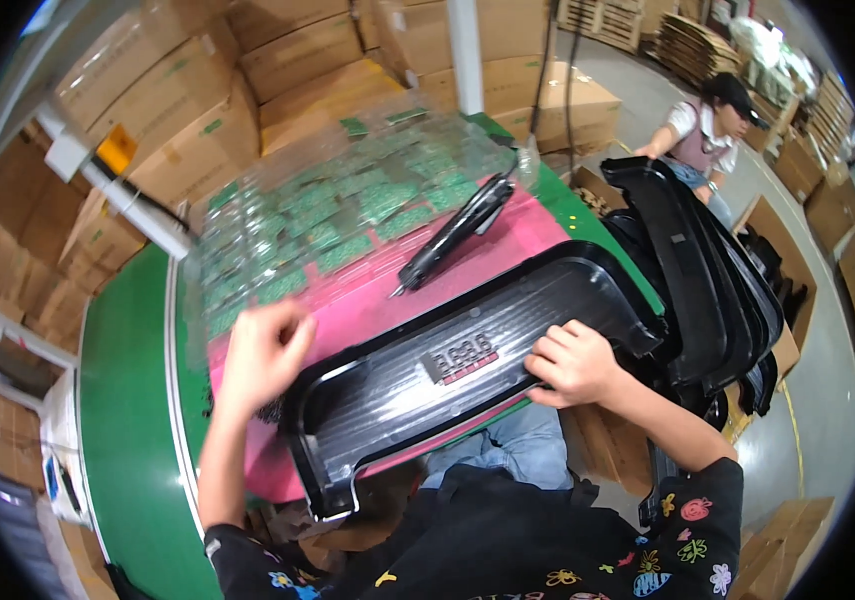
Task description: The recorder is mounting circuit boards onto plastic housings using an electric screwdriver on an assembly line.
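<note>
The left hand [263,352] lies at the far left end of the black plastic panel [468,365], just past its raised rim. Its fingers [293,322] are curled loosely and grip nothing, their tips resting on the pink mat [368,300]. Beyond those fingertips sits a clear tray of small green circuit boards [348,205], and a black power screwdriver [458,228] lies on the mat, up and to the right of them.

The panel rests face up across the pink mat on the green tabletop [133,400], its near edge hanging over the person's lap. Midway between the two hands, a small display module [461,358] is set into the panel.

The right hand [573,362] lies on the panel's right part, fingers [553,345] bent and pressing down on the ribbed surface, closed around nothing. Just beyond those fingers stands a stack of black panels [708,290] of the same kind.

To do this well, I judge the right fingers should keep the panel pinned flat so it cannot slide on the mat, while the left fingers steady the far rim. Keep both clear of the display module and mind the overhanging edge.
</note>
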Tool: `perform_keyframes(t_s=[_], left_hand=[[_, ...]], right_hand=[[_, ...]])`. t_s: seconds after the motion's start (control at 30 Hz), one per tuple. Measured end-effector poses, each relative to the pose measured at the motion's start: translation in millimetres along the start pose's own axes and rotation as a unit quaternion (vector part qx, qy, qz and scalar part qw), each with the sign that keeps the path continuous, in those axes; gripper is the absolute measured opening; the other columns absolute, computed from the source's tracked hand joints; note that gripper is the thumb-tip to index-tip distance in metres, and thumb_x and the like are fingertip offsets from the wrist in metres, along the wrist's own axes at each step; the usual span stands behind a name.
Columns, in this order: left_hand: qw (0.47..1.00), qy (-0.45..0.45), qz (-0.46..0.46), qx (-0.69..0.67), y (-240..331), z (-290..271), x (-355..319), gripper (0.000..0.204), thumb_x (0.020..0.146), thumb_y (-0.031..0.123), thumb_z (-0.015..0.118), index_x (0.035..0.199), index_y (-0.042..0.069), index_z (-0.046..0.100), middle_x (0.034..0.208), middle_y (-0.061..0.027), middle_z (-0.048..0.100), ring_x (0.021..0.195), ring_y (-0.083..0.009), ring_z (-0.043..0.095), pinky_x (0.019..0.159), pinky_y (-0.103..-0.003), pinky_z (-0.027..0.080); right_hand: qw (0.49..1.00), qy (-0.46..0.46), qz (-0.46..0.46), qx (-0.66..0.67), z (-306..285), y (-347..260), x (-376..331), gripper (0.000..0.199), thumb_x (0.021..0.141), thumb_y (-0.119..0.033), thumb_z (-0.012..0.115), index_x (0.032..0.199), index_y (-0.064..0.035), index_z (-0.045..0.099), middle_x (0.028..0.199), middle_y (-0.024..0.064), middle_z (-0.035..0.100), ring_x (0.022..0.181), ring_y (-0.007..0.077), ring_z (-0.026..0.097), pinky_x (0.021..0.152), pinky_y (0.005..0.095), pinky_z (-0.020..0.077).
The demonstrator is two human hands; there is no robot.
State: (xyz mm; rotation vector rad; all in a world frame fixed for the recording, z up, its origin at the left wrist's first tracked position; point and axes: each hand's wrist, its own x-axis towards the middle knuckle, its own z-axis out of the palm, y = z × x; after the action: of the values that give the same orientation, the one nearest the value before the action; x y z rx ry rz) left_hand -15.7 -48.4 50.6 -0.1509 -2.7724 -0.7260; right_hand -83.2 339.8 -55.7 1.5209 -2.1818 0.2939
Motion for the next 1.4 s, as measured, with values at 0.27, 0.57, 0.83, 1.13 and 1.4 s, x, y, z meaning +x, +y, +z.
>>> perform_keyframes(t_s=[0.27, 0.57, 0.83, 1.13, 1.4], left_hand=[[0.949, -0.148, 0.104, 0.257, -114, 67, 265, 0.063, 0.091, 0.021, 0.059, 0.147, -0.001, 0.038, 0.149, -0.0244, 0.041, 0.138, -0.038, 0.041, 0.115, -0.045, 0.032], [0.904, -0.092, 0.406, 0.097, -17, 288, 521, 0.057, 0.096, 0.025, 0.058, 0.144, -0.002, 0.042, 0.144, -0.0201, 0.049, 0.132, -0.0334, 0.047, 0.113, -0.039, 0.035], [0.92, -0.045, 0.39, -0.021, -92, 291, 537, 0.054, 0.096, 0.025, 0.058, 0.143, 0.001, 0.045, 0.141, -0.0198, 0.051, 0.13, -0.0315, 0.049, 0.11, -0.037, 0.037], [0.935, 0.045, 0.342, -0.08, -199, 182, 509, 0.051, 0.097, 0.026, 0.058, 0.142, 0.004, 0.049, 0.138, -0.0195, 0.054, 0.127, -0.0293, 0.052, 0.108, -0.036, 0.04], [0.882, 0.141, -0.143, -0.427, -335, -57, 342, 0.044, 0.099, 0.024, 0.059, 0.137, 0.001, 0.055, 0.136, -0.0099, 0.057, 0.125, -0.0197, 0.054, 0.102, -0.029, 0.04]], right_hand=[[0.971, 0.235, -0.019, -0.043, 33, 3, -19, 0.036, 0.077, -0.045, 0.066, 0.084, -0.011, 0.058, 0.088, 0.0058, 0.058, 0.084, 0.0247, 0.059, 0.073, 0.0393, 0.045], [0.957, 0.241, 0.052, -0.155, 45, -6, -10, 0.038, 0.071, -0.048, 0.062, 0.066, -0.0141, 0.045, 0.072, 0.0022, 0.047, 0.066, 0.0227, 0.052, 0.055, 0.0371, 0.0346], [0.957, 0.243, 0.062, -0.148, 48, -8, -16, 0.039, 0.069, -0.049, 0.062, 0.064, -0.0137, 0.045, 0.071, 0.0021, 0.048, 0.065, 0.022, 0.052, 0.054, 0.0363, 0.0345], [0.965, 0.223, 0.053, -0.13, 47, 0, -8, 0.038, 0.068, -0.048, 0.066, 0.067, -0.0149, 0.047, 0.073, 0.0002, 0.049, 0.069, 0.0211, 0.053, 0.054, 0.0365, 0.0363], [0.94, 0.291, 0.131, -0.123, 32, -29, -14, 0.027, 0.071, -0.037, 0.067, 0.087, -0.0144, 0.064, 0.093, 0.0022, 0.064, 0.083, 0.0224, 0.062, 0.071, 0.0403, 0.0456]])
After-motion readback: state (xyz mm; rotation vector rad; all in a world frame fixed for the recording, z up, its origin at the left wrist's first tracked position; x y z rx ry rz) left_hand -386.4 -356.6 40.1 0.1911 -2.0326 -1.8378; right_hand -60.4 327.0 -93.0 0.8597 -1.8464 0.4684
